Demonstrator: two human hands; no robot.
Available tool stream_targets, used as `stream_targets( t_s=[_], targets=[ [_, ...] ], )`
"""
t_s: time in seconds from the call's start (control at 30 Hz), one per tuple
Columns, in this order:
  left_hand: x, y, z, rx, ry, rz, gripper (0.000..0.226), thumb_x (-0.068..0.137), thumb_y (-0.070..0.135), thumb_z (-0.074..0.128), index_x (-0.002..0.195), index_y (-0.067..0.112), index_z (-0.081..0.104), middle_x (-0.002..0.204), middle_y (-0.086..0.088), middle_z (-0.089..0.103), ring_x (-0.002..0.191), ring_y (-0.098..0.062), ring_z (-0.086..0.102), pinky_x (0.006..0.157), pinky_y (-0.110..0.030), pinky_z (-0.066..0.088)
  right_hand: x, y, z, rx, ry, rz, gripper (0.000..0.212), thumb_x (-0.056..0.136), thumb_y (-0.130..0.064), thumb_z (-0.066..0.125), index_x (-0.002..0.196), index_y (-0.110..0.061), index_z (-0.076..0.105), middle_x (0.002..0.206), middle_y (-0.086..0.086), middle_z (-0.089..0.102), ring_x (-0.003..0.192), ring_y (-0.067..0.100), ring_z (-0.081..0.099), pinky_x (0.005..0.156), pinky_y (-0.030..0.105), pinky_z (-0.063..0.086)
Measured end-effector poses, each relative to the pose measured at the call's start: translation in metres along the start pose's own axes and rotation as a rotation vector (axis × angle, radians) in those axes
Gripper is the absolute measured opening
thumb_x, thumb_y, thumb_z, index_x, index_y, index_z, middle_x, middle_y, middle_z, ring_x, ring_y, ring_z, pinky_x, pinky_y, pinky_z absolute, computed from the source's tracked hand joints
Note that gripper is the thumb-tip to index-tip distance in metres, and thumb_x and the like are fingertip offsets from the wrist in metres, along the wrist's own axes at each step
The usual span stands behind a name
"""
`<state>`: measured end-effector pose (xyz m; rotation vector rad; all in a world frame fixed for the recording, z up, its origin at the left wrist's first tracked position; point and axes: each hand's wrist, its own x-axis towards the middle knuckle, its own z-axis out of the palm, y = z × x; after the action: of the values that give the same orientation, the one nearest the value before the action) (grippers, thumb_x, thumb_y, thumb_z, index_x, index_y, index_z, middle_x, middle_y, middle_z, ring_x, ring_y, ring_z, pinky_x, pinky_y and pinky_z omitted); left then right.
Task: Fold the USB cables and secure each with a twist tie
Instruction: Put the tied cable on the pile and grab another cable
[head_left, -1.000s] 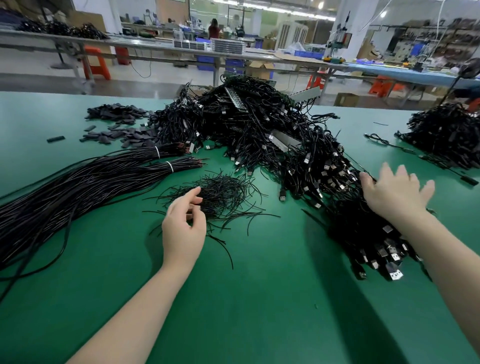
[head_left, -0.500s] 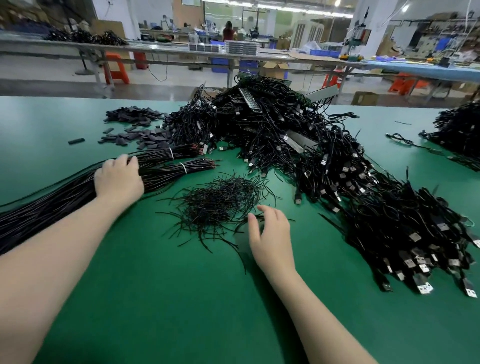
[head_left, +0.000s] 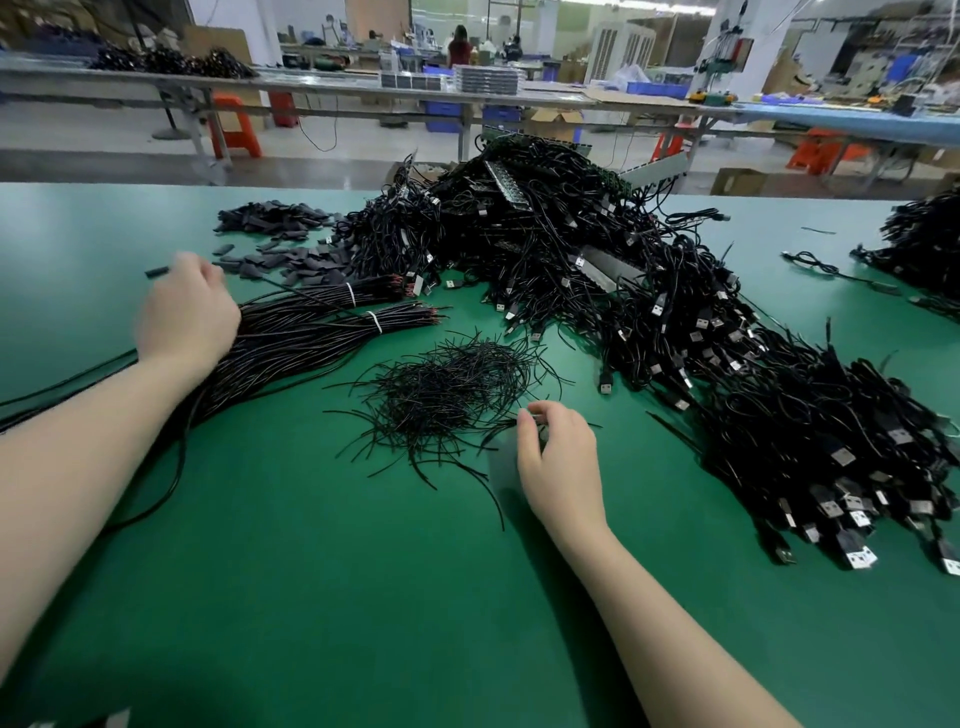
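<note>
Green mat (head_left: 363, 597) covered the work table. Left hand (head_left: 187, 317) lay on top of the straight cable bundles (head_left: 311, 332) at the table's left, fingers curled over the strands; the hand was motion-blurred and its fingertips were hidden behind it, so whether it actually gripped any cable could not be told. These bundles ran from under the left forearm toward the centre, bound near their far ends by two white ties (head_left: 373, 323).

Right hand (head_left: 563, 457) sat at the near right edge of the loose pile of black twist ties (head_left: 447, 395), just in front of the centre of the table. Thumb and fingertips (head_left: 524, 421) were drawn together at the pile's edge, touching the nearest strands; it appeared to pinch a tie, though the strand between the fingers was too thin to confirm.

Large heap of USB cables (head_left: 649, 312) lay beyond and to the right of the right hand, apart from it, spreading from the far centre down to the right edge, plugs showing. Small dark flat pieces (head_left: 280, 244) were scattered past the left hand. A second cable heap (head_left: 919, 244) lay at the far right.
</note>
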<state>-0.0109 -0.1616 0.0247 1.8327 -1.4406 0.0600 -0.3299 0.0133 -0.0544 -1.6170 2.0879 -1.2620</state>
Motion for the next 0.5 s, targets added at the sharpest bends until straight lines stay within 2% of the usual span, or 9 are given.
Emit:
stream_targets(
  t_s=[0.07,0.1,0.13,0.23,0.3,0.37,0.4,0.43,0.5],
  targets=[
    [0.011,0.004,-0.014,-0.171,0.179,-0.186,0.035,0.098,0.03,0.03,0.118,0.007,0.049,0.115,-0.026,0.059,0.104,-0.045,0.055,0.08,-0.047,0.04,-0.001,-0.001,-0.001,0.054,0.028,0.021,0.026,0.101,-0.032,0.044,0.112,-0.015,0.06,0.105,-0.005,0.058,0.109,0.016,0.05,0.088,0.025,0.037],
    [0.015,0.006,-0.023,-0.194,0.259,-0.206,0.038,0.097,0.032,0.028,0.118,0.009,0.049,0.115,-0.024,0.06,0.104,-0.044,0.056,0.078,-0.046,0.039,-0.002,-0.002,-0.002,0.074,0.046,0.033,0.025,0.101,-0.031,0.044,0.113,-0.015,0.059,0.104,-0.006,0.058,0.109,0.016,0.051,0.088,0.025,0.037],
    [0.017,0.007,-0.03,-0.176,0.298,-0.146,0.039,0.097,0.035,0.028,0.118,0.01,0.05,0.113,-0.022,0.062,0.101,-0.043,0.057,0.074,-0.044,0.038,-0.003,-0.003,-0.004,0.084,0.064,0.034,0.026,0.101,-0.03,0.045,0.116,-0.014,0.058,0.108,-0.005,0.057,0.112,0.017,0.051,0.091,0.026,0.038],
    [-0.001,0.025,-0.046,-0.132,0.213,0.307,0.029,0.1,0.037,0.035,0.112,0.016,0.05,0.093,-0.016,0.066,0.078,-0.04,0.057,0.063,-0.038,0.034,-0.004,-0.019,-0.01,0.043,0.039,-0.092,0.043,0.1,-0.024,0.049,0.14,-0.012,0.042,0.14,0.002,0.044,0.12,0.017,0.049,0.102,0.032,0.041],
    [-0.033,0.043,-0.052,-0.15,0.083,0.606,0.025,0.099,0.034,0.037,0.108,0.015,0.052,0.072,-0.005,0.061,0.055,-0.029,0.051,0.052,-0.031,0.034,-0.004,-0.047,-0.013,0.034,-0.069,-0.275,0.063,0.097,-0.022,0.055,0.152,-0.019,0.022,0.159,-0.008,0.016,0.098,0.014,0.06,0.086,0.033,0.051],
    [-0.064,0.055,-0.057,-0.145,-0.003,0.873,0.028,0.097,0.029,0.039,0.102,0.008,0.057,0.056,0.007,0.049,0.039,-0.019,0.044,0.041,-0.022,0.032,0.001,-0.085,-0.012,0.024,-0.192,-0.469,0.078,0.094,-0.018,0.06,0.154,-0.026,0.01,0.16,-0.018,-0.001,0.083,0.02,0.063,0.075,0.036,0.052],
    [-0.077,0.058,-0.058,-0.138,-0.038,0.948,0.028,0.096,0.027,0.04,0.099,0.006,0.059,0.054,0.008,0.048,0.037,-0.018,0.046,0.039,-0.022,0.033,0.005,-0.104,-0.01,0.001,-0.261,-0.529,0.081,0.093,-0.016,0.061,0.154,-0.026,0.009,0.162,-0.014,0.001,0.088,0.023,0.064,0.079,0.037,0.051],
    [-0.087,0.06,-0.059,-0.136,-0.071,0.968,0.029,0.096,0.028,0.041,0.099,0.006,0.06,0.054,0.006,0.051,0.038,-0.02,0.048,0.039,-0.025,0.037,0.01,-0.123,-0.01,-0.021,-0.32,-0.557,0.08,0.093,-0.016,0.061,0.155,-0.023,0.011,0.162,-0.005,0.013,0.098,0.026,0.063,0.084,0.038,0.05],
    [-0.098,0.063,-0.061,-0.166,-0.143,0.929,0.033,0.097,0.032,0.041,0.103,0.006,0.059,0.056,0.005,0.053,0.041,-0.021,0.047,0.042,-0.031,0.042,0.022,-0.151,-0.018,-0.135,-0.341,-0.607,0.059,0.096,-0.023,0.057,0.149,-0.018,0.033,0.142,0.009,0.048,0.108,0.026,0.06,0.089,0.035,0.048]
  ],
)
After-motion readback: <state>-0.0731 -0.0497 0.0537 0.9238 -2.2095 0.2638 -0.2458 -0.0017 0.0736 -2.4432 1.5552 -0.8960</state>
